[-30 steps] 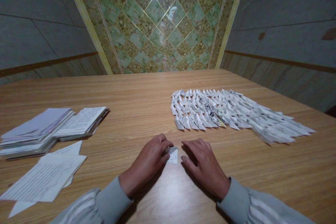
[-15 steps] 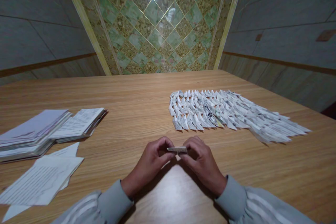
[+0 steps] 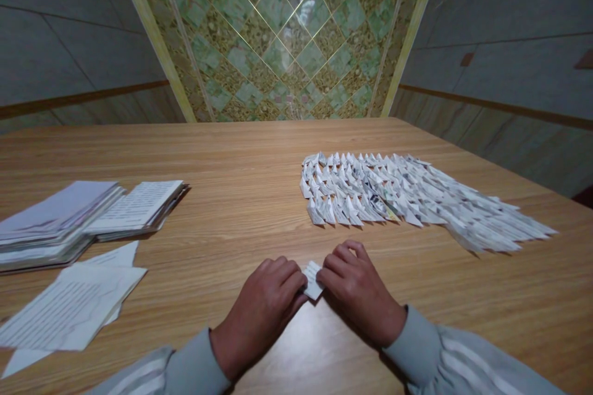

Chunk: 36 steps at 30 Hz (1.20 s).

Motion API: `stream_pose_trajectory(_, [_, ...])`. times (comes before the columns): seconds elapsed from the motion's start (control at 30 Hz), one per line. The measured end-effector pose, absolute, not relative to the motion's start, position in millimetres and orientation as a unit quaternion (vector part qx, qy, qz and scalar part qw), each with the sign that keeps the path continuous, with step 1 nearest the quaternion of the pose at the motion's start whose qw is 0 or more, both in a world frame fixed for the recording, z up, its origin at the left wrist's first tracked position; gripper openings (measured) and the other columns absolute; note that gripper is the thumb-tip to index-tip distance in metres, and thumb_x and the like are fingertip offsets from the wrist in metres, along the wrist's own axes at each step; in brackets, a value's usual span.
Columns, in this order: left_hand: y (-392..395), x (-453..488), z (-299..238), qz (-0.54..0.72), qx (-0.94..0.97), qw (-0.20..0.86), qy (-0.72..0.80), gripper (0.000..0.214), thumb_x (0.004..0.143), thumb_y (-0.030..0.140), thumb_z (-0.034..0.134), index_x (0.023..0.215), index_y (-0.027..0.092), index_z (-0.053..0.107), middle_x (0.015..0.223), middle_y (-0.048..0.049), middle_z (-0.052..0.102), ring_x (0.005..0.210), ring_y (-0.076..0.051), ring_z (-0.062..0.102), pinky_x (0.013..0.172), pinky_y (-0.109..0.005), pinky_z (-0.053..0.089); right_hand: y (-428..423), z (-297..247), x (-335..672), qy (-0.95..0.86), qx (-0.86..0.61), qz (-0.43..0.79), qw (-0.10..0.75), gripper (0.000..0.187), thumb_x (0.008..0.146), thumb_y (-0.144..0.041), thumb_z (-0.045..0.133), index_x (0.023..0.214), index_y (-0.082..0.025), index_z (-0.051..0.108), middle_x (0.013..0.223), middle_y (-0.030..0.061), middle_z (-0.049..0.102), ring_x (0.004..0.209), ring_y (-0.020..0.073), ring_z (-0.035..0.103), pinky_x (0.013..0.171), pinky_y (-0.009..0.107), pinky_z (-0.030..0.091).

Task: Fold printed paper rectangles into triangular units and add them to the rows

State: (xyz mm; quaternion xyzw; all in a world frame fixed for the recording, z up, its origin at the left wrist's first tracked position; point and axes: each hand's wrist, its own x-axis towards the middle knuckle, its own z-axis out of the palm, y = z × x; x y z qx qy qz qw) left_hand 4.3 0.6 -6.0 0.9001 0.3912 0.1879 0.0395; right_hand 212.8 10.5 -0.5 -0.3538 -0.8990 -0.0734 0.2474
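A small folded piece of printed paper [image 3: 313, 279] lies on the wooden table [image 3: 241, 197] near its front edge. My left hand [image 3: 264, 311] presses on its left side with curled fingers. From the right, my right hand [image 3: 359, 293] pinches the same piece, fingers bent. Both hands rest low on the table, knuckles up. Behind them, to the right, lie rows of many small folded paper triangles [image 3: 398, 197].
A stack of printed booklets and sheets [image 3: 88, 219] sits at the left. Loose printed sheets [image 3: 69, 308] lie in front of it near the table's edge. A tiled wall [image 3: 287, 37] rises behind the far edge.
Half a second ago both hands held the folded paper lifted between the fingertips. Now they have lowered it to the table and press on it.
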Motion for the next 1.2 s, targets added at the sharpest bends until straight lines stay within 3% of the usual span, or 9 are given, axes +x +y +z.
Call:
stream_pose_trajectory(0.17, [2.3, 3.0, -6.8, 0.194, 0.890, 0.042, 0.410, 0.008, 0.095, 0.020, 0.059, 0.088, 0.017, 0.064, 0.084, -0.0059, 0.063, 0.077, -0.023, 0.055, 0.067, -0.033, 0.040, 12.2, 0.9, 218.4, -0.900, -0.372, 0.002, 0.227, 0.010, 0.090, -0.020, 0.069, 0.080, -0.019, 0.067, 0.075, 0.0004, 0.065, 0.081, 0.0186, 0.051, 0.085, 0.035, 0.030])
stream_pose_trajectory(0.6, [10.3, 2.5, -5.0, 0.200, 0.857, 0.119, 0.460, 0.018, 0.098, 0.029, 0.056, 0.086, 0.019, 0.065, 0.085, -0.0042, 0.062, 0.083, -0.022, 0.056, 0.074, -0.035, 0.041, 14.8, 6.4, 221.5, -0.868, -0.426, 0.127, 0.221, 0.011, 0.093, -0.023, 0.067, 0.083, -0.021, 0.071, 0.079, 0.0005, 0.067, 0.086, 0.0184, 0.055, 0.089, 0.036, 0.028])
stream_pose_trajectory(1.2, [12.7, 5.4, 2.1, 0.212, 0.803, 0.153, 0.535, 0.015, 0.086, 0.028, 0.071, 0.075, 0.020, 0.066, 0.083, -0.0028, 0.062, 0.083, -0.024, 0.058, 0.071, -0.035, 0.039, 13.5, 5.8, 212.0, -0.843, -0.496, 0.066, 0.197, 0.013, 0.087, -0.021, 0.072, 0.077, -0.018, 0.064, 0.081, 0.0015, 0.064, 0.089, 0.0219, 0.054, 0.094, 0.041, 0.030])
